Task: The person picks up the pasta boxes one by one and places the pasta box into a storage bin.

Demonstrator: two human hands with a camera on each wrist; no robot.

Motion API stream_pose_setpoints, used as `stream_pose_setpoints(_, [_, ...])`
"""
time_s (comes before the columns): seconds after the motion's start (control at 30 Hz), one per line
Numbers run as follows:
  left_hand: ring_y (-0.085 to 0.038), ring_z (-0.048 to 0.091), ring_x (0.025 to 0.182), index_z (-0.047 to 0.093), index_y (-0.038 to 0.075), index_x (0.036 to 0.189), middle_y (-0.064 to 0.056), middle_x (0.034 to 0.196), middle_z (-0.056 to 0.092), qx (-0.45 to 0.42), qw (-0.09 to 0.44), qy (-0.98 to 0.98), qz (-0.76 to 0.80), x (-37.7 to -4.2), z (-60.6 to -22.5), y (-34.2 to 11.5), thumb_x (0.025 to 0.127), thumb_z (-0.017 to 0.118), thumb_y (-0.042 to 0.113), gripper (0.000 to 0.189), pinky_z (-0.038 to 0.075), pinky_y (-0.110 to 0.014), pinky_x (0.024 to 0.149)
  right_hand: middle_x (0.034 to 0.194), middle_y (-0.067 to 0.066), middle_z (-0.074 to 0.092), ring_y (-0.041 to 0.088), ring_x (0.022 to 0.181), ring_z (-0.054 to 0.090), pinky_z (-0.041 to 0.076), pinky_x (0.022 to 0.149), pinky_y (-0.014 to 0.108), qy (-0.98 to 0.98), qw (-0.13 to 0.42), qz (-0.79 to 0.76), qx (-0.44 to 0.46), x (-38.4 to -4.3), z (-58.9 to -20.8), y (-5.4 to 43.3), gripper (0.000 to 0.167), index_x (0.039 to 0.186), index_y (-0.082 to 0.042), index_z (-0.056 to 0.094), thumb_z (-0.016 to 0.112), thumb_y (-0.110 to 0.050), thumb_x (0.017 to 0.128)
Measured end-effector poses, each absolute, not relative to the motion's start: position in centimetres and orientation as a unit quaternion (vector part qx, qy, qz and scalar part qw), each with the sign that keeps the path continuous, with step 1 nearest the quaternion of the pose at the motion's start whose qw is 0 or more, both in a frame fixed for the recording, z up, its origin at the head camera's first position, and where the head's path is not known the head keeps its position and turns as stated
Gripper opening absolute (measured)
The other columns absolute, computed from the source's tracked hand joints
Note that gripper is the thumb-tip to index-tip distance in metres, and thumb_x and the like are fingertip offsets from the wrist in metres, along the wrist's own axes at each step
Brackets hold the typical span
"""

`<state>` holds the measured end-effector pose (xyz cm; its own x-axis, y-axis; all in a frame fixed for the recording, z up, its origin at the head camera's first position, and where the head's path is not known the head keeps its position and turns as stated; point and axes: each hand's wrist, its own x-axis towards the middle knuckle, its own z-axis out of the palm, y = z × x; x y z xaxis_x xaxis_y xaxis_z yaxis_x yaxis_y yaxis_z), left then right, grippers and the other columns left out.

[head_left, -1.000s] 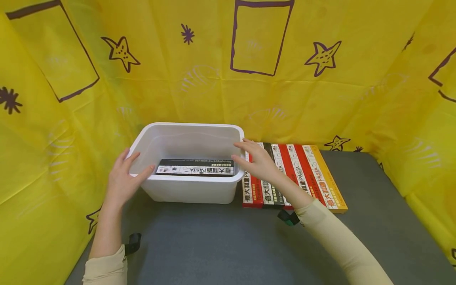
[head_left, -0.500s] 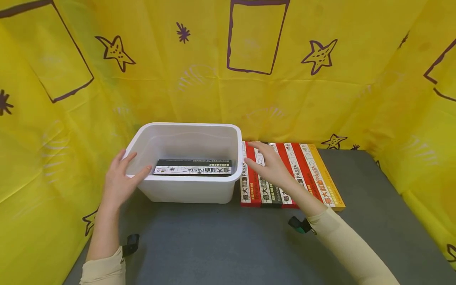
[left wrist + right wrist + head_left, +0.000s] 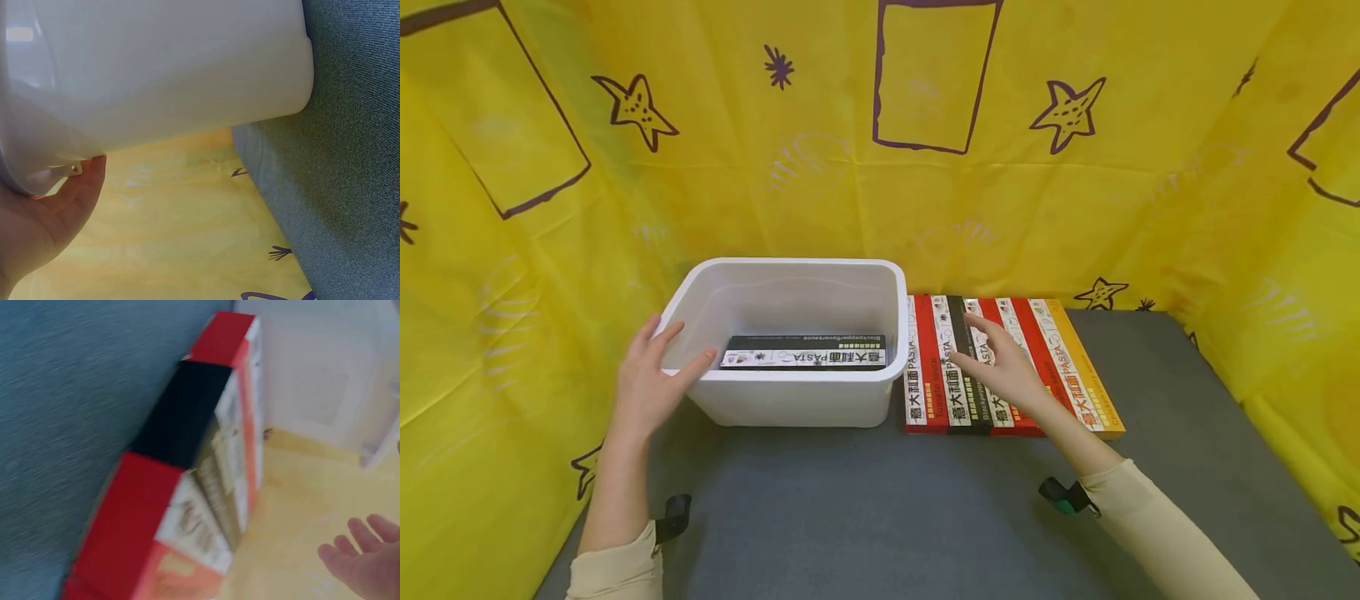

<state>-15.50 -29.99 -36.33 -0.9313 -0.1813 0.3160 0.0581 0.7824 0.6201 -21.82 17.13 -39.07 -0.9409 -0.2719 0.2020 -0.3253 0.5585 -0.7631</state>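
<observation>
A white plastic bin [image 3: 797,400] stands on the table, with a black-and-white pasta box [image 3: 805,353] lying inside it. At its front left corner, my left hand [image 3: 651,379] holds the rim; in the left wrist view, fingers [image 3: 84,197] reach beneath the rim against the outer wall. My right hand [image 3: 1003,371] hovers above a row of flat pasta boxes [image 3: 928,362], fingers extended and nothing held. The row has red, black and yellow boxes side by side, right of the bin. In the right wrist view, the boxes' end faces [image 3: 184,415] look blurred.
A dark grey table [image 3: 865,500] lies under everything. Yellow printed cloth [image 3: 820,192] hangs behind and on both sides. Black wrist-worn devices [image 3: 673,517] sit near each sleeve.
My right hand has left the bin's right rim and moved right, over the pasta boxes. My left hand stays at the bin's front left corner. The head view has shifted slightly.
</observation>
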Motion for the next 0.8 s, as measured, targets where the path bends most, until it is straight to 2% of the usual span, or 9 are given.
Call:
stream_pose_setpoints(0.23, [-0.052,0.024,0.136,0.044,0.0,0.144,-0.022,0.157,0.02,0.04,0.177,-0.925,-0.333,-15.3,-36.3,-30.0,0.091,0.063,0.043,0.071,0.023,-0.073,0.101,0.151,0.012,0.038,0.037,0.138,0.034,0.031,0.107,0.06,-0.887,0.014,0.44,0.14,-21.2,-40.6,19.8,0.079,0.151,-0.013,0.034,0.071,-0.042,0.087])
stream_pose_setpoints(0.47, [-0.052,0.025,0.136,0.045,0.0,0.143,-0.023,0.157,0.021,0.041,0.178,-0.925,-0.333,-15.3,-36.3,-30.1,0.09,0.063,0.043,0.071,0.024,-0.073,0.101,0.15,0.016,0.039,0.036,0.138,0.034,0.032,0.108,0.057,-0.894,0.028,0.431,0.116,-20.9,-41.7,21.6,0.078,0.149,-0.007,0.036,0.073,-0.036,0.087])
stream_pose_setpoints(0.8, [-0.052,0.025,0.136,0.046,-0.001,0.142,-0.024,0.156,0.023,0.034,0.183,-0.925,-0.331,-15.4,-36.4,-30.0,0.091,0.063,0.043,0.07,0.022,-0.072,0.102,0.15,0.022,0.035,0.04,0.136,0.033,0.032,0.105,0.061,-0.902,0.014,0.425,0.076,-20.1,-42.6,23.8,0.081,0.15,-0.002,0.031,0.072,-0.034,0.088])
